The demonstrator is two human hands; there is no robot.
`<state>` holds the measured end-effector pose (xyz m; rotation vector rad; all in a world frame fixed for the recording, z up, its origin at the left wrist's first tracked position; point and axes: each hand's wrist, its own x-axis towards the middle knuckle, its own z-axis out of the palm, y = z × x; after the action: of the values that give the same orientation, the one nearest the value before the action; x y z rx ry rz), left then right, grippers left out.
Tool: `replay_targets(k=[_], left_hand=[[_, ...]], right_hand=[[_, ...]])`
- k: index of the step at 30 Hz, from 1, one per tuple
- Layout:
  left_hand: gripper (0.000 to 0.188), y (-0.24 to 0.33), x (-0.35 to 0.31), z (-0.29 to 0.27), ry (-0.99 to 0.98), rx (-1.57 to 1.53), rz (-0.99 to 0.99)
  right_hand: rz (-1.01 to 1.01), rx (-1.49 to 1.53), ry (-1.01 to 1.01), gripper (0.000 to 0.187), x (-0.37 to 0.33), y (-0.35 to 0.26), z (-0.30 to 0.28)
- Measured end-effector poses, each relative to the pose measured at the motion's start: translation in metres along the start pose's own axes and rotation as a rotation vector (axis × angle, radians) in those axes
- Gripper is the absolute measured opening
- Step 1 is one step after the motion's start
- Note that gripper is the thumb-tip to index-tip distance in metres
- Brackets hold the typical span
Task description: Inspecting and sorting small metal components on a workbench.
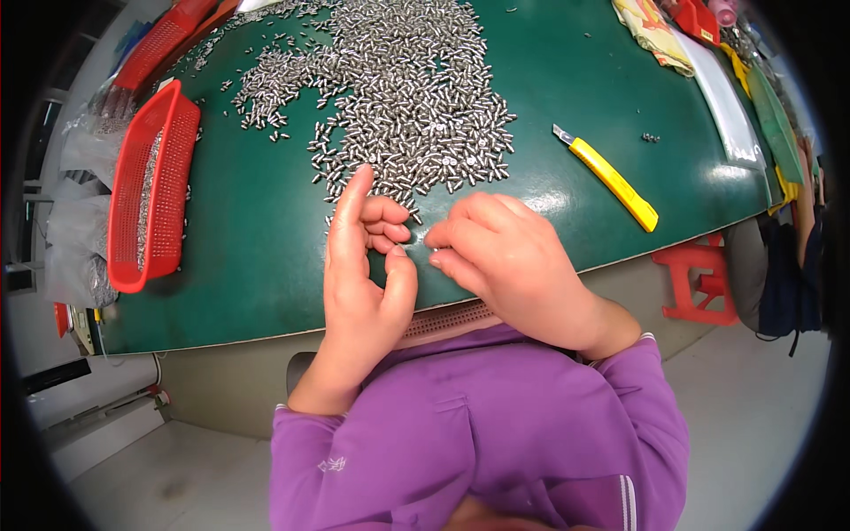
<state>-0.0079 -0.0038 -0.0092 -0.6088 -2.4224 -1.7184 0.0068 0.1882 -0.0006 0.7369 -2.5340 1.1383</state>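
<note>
Pins: heap of small silvery metal pins (403,88) spread over the far middle of the green table mat (257,239), long axes pointing every way.
Left hand (363,265): index finger stretched toward the heap's near edge, other fingers curled, thumb up; whether holding pins, cannot tell.
Right hand (500,257): knuckles up, fingertips pinched together beside the left thumb; anything pinched too small to tell.
Nearby: red plastic mesh basket (150,186) left, yellow utility knife (611,177) right.
</note>
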Motion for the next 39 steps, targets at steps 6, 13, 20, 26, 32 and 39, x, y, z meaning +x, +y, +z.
replay_targets(k=[6,13,20,26,32,39], left_hand=[[0.076,-0.002,0.0,0.003,-0.017,0.104,0.02],[0.078,0.007,0.009,0.012,-0.037,0.411,0.111],[0.076,0.002,0.012,0.012,-0.052,0.35,0.152],[0.073,0.002,0.012,0.013,-0.036,0.289,0.108],[0.073,0.002,0.011,0.011,-0.044,0.315,0.127],[0.076,0.0,0.008,0.008,-0.055,0.297,0.139]], right_hand=[[-0.049,0.104,-0.18,0.023,-0.017,-0.007,-0.016],[0.043,-0.09,0.068,0.029,0.004,0.009,-0.021],[0.043,-0.234,0.111,0.019,0.014,0.013,-0.011],[-0.028,-0.175,0.151,0.017,0.019,0.012,-0.004],[0.005,-0.228,0.076,0.014,0.017,0.013,-0.006],[0.036,-0.146,0.084,0.014,0.009,0.004,-0.006]])
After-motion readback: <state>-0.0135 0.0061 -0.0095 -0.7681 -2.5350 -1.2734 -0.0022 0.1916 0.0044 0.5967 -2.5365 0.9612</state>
